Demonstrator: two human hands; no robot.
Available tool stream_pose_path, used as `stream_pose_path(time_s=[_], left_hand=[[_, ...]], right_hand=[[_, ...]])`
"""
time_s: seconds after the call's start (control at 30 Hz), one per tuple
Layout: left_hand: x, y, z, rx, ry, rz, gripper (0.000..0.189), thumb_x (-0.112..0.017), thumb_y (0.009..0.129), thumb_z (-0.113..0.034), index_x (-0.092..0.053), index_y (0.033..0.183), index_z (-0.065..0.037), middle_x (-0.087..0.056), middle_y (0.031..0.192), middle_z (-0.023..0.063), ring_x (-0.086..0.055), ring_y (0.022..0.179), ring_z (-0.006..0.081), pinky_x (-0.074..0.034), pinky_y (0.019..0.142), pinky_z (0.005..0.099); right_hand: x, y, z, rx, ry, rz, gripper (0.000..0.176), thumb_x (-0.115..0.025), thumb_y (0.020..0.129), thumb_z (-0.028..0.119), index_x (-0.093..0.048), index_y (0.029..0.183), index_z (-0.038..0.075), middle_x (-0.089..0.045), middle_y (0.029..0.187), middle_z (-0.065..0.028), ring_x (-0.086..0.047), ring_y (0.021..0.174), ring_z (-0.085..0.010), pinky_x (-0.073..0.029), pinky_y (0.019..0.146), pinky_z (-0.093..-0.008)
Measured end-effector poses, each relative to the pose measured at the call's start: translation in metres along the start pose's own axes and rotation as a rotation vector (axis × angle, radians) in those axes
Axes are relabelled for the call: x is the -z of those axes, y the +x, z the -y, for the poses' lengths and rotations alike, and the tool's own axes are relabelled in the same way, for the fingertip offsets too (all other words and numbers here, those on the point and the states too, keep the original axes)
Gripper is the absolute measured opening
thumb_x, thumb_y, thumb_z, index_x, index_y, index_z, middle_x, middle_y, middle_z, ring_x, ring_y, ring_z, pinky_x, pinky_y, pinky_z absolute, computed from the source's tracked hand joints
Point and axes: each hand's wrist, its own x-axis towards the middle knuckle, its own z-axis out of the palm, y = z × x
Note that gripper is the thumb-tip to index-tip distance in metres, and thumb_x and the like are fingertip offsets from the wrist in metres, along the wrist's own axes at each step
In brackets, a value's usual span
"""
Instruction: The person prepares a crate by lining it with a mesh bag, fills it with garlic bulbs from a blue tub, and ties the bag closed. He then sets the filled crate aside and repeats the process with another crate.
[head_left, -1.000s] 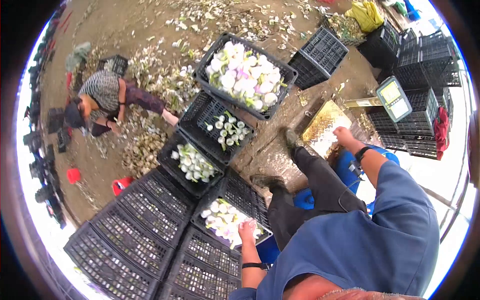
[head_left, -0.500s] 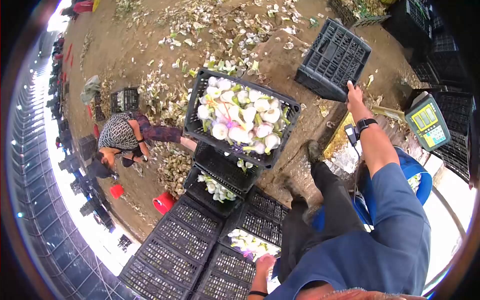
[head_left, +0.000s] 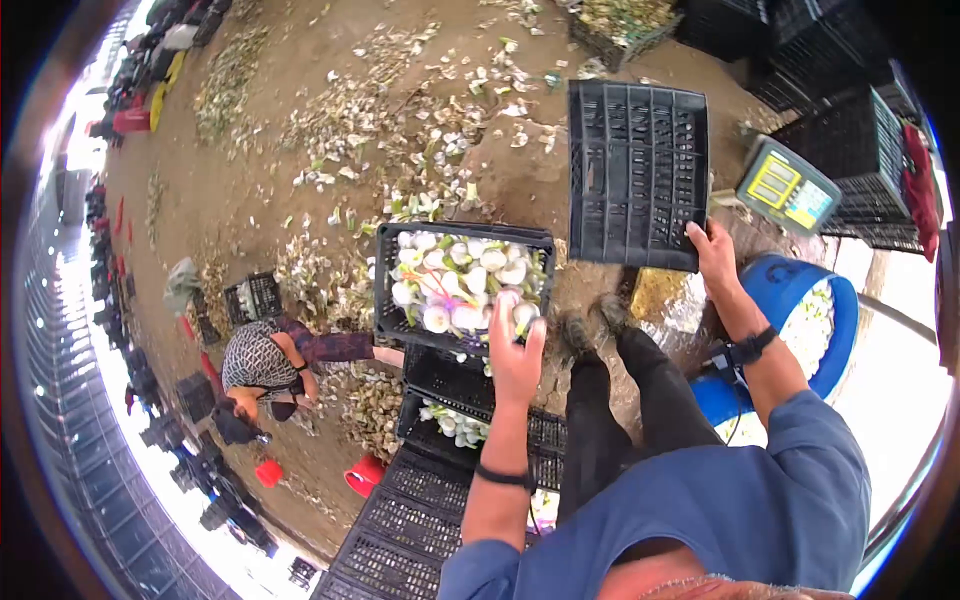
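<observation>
My right hand (head_left: 714,258) grips the lower right corner of a black plastic crate (head_left: 640,172), its thumb over the edge and its slatted face toward me. To the left, a second black crate (head_left: 548,290) is heaped with white garlic bulbs (head_left: 440,280), some with green stem ends. My left hand (head_left: 515,358) reaches over the near right part of that heap, fingers stretched out and thumb apart. It overlaps the bulbs in this view and holds nothing.
Below the garlic crate stand more stacked black crates (head_left: 400,505). A digital scale display (head_left: 788,187) and blue barrels (head_left: 845,325) are at the right. A person (head_left: 262,365) bends at the left. Garlic scraps litter the floor.
My left hand has risen from the lower crates to over the garlic heap. The crate in my right hand has turned more square to me. My view has shifted.
</observation>
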Motion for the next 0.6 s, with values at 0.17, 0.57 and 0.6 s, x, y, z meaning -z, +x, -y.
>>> stream_pose_path(time_s=[0.17,0.57,0.6], left_hand=[[-0.057,0.031,-0.069,0.107,-0.415,0.371,0.057,-0.060,0.092,-0.022,-0.036,0.137,0.004,-0.048,0.132,0.0110,-0.045,0.121,0.0186,-0.036,0.101,0.0307],[-0.242,-0.145,-0.089,0.266,-0.354,0.687,0.038,-0.052,0.087,-0.001,-0.048,0.125,0.002,-0.055,0.100,0.0024,-0.050,0.080,0.0077,-0.044,0.071,0.0234],[-0.259,-0.152,-0.075,0.170,-0.272,0.636,0.037,-0.051,0.087,-0.001,-0.049,0.123,0.002,-0.056,0.100,0.0031,-0.052,0.081,0.0094,-0.044,0.072,0.0250]], right_hand=[[0.050,-0.120,0.050,-0.001,0.045,0.011,0.026,-0.055,0.093,0.015,-0.056,0.113,-0.003,-0.062,0.100,-0.0016,-0.054,0.089,-0.0081,-0.044,0.083,-0.0237],[0.125,-0.315,-0.033,0.007,-0.601,-0.231,0.091,-0.073,0.073,0.036,-0.025,0.143,0.000,-0.018,0.150,-0.0241,-0.020,0.138,-0.0411,-0.022,0.110,-0.0490],[0.116,-0.318,-0.030,-0.069,-0.720,-0.073,0.103,-0.077,0.067,0.041,-0.022,0.144,0.000,-0.015,0.150,-0.0257,-0.015,0.139,-0.0434,-0.018,0.111,-0.0508]])
